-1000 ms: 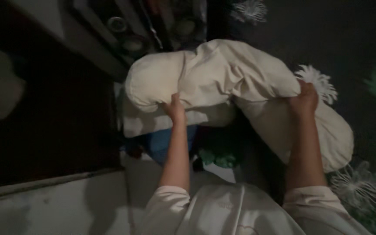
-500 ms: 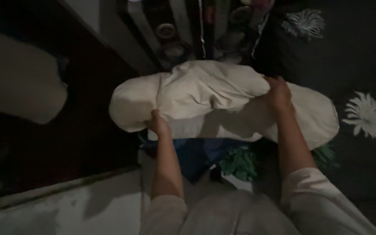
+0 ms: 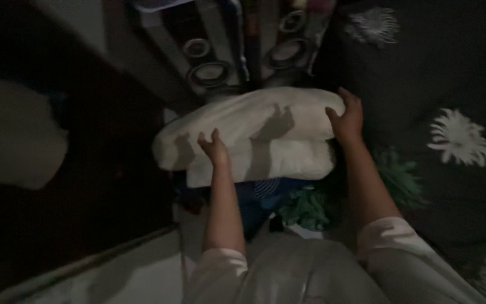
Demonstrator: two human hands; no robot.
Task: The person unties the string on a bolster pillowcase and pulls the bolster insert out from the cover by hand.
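A cream pillow [image 3: 254, 121] lies flat on top of a second pale pillow [image 3: 265, 163], stacked over blue [image 3: 257, 194] and green [image 3: 305, 208] cloth. My left hand [image 3: 214, 147] hovers over the front of the stack with fingers spread, holding nothing. At the upper pillow's right end my right hand [image 3: 345, 115] rests with fingers apart, pressing on its corner. Both forearms reach forward out of pale sleeves.
The scene is dim. A dark bedspread with white flower prints [image 3: 459, 141] fills the right. Round speakers [image 3: 209, 73] stand behind the stack. A dark wooden surface [image 3: 108, 169] and another pale pillow [image 3: 12, 135] lie at the left, with a light floor [image 3: 113, 276] below.
The lumpy pillow that both hands gripped has been laid flat on the stack. My left hand has let go and lifted; my right hand has moved to the pillow's right end.
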